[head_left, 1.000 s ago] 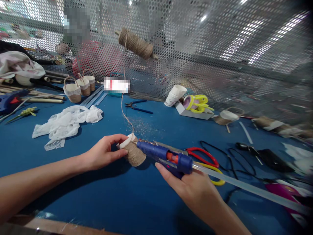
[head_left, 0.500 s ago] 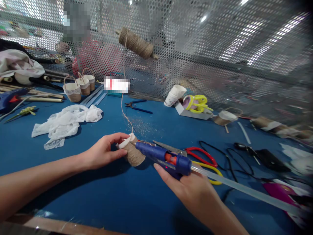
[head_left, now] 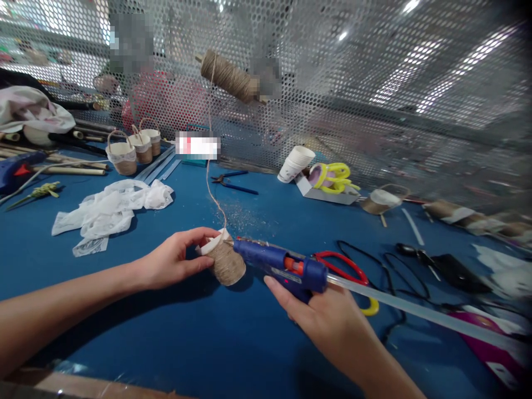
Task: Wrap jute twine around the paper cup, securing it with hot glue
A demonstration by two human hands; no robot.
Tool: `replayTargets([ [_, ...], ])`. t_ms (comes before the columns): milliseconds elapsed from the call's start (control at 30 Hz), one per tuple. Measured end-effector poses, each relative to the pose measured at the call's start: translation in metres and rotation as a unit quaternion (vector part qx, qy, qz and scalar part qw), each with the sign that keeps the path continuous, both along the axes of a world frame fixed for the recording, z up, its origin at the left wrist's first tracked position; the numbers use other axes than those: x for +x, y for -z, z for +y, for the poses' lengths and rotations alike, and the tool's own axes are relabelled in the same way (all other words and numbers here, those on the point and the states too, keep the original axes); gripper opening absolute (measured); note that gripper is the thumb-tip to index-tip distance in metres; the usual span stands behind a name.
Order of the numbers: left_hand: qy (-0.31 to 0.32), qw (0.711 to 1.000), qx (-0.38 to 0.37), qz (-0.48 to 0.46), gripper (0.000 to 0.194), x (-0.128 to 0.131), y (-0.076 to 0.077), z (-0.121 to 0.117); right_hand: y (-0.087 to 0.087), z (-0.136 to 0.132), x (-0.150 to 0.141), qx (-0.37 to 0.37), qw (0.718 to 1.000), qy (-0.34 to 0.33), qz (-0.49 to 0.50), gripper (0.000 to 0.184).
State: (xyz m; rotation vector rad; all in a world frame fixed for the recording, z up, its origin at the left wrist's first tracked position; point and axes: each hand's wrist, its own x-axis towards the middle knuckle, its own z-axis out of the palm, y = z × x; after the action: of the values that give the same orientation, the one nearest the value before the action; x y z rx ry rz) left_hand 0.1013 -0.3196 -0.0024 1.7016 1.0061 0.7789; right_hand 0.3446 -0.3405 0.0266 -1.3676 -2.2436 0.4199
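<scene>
The left hand [head_left: 177, 260] has its fingers closed on the pale rim of a twine-wrapped cup [head_left: 228, 266], which lies tilted near the middle of the desk [head_left: 199, 343]. The right hand [head_left: 332, 321] grips a blue glue gun [head_left: 266, 256], its fingers mostly hidden beneath it; the nozzle points toward 9 o'clock, at the twine near the rim, though contact is unclear. A clear glue stick [head_left: 390, 301] runs out of its back. From the cup, a strand [head_left: 210, 188] rises to a twine spool [head_left: 228, 76] at 12 o'clock. White lace [head_left: 110, 208] lies at 10 o'clock, stacked paper cups [head_left: 295, 164] at 1 o'clock, red-handled scissors [head_left: 361, 272] at 3 o'clock
</scene>
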Motion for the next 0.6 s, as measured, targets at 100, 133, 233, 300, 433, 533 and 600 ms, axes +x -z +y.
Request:
replayTargets([
  [100, 0.001, 1.0, 0.006, -0.004, 0.037, 0.0, -0.001, 0.0, -0.001, -0.002, 0.0, -0.001, 1.0, -0.018, -0.002, 0.019],
  [133, 0.002, 1.0, 0.008, -0.004, 0.036, 0.0, -0.002, -0.001, -0.001, -0.002, 0.0, -0.006, 1.0, -0.014, 0.0, 0.019],
  [233, 0.007, 1.0, 0.011, -0.003, 0.035, -0.001, -0.002, 0.0, -0.003, -0.002, -0.004, -0.023, 1.0, 0.003, 0.005, 0.017],
  [300, 0.01, 1.0, 0.015, 0.001, 0.035, -0.002, -0.002, 0.0, -0.005, -0.002, -0.006, -0.034, 0.999, 0.022, 0.007, 0.015],
  [433, 0.01, 1.0, 0.02, 0.006, 0.036, -0.003, 0.0, 0.0, -0.01, -0.003, -0.01, -0.048, 0.997, 0.048, 0.022, 0.013],
  [533, 0.017, 0.999, 0.027, 0.005, 0.036, -0.003, -0.001, 0.0, -0.01, -0.004, -0.012, -0.046, 0.998, 0.042, 0.025, 0.013],
  [600, 0.022, 0.999, 0.033, 0.008, 0.037, -0.003, -0.001, 0.0, -0.009, -0.005, -0.012, -0.047, 0.998, 0.035, 0.029, 0.014],
])
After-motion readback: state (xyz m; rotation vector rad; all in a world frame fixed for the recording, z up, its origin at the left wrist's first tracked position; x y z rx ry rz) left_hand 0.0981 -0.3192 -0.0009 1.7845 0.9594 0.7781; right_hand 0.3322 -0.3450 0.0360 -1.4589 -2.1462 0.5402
